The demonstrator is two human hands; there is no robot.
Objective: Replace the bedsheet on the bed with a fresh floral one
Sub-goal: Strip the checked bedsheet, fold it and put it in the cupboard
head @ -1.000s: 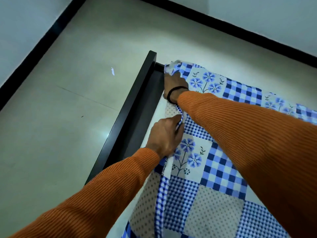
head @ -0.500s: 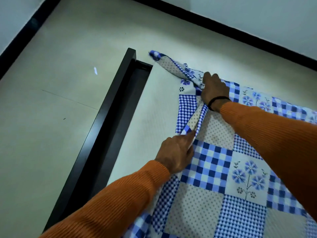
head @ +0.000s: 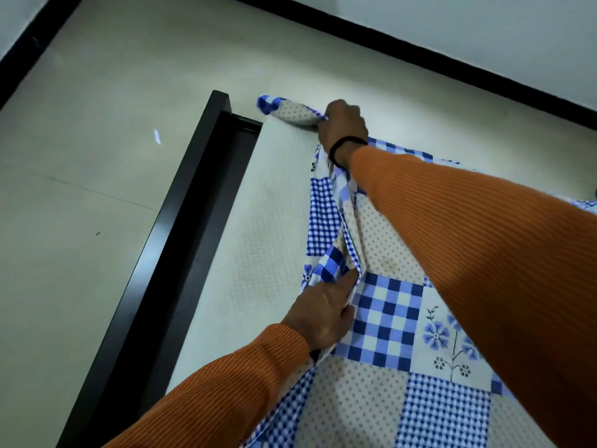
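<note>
A blue-and-white patchwork bedsheet [head: 387, 321] with checks, dots and flowers covers the right part of the mattress. Its corner is pulled back off the pale dotted mattress [head: 255, 253], which lies bare along the left side. My right hand [head: 342, 124] grips the bunched corner of the sheet near the mattress's far end, the tip sticking out to the left. My left hand [head: 323, 313] pinches a fold of the sheet's edge nearer to me. Both arms wear orange ribbed sleeves.
A black bed frame rail [head: 168, 240] runs along the mattress's left side to a far corner. Beyond it is pale tiled floor [head: 80, 189] with a small white scrap [head: 157, 136]. A black skirting [head: 420, 56] lines the white walls.
The sheet's corner came off the mattress's far left corner and was drawn rightward, baring a wide strip of mattress. Both hands moved right with the sheet.
</note>
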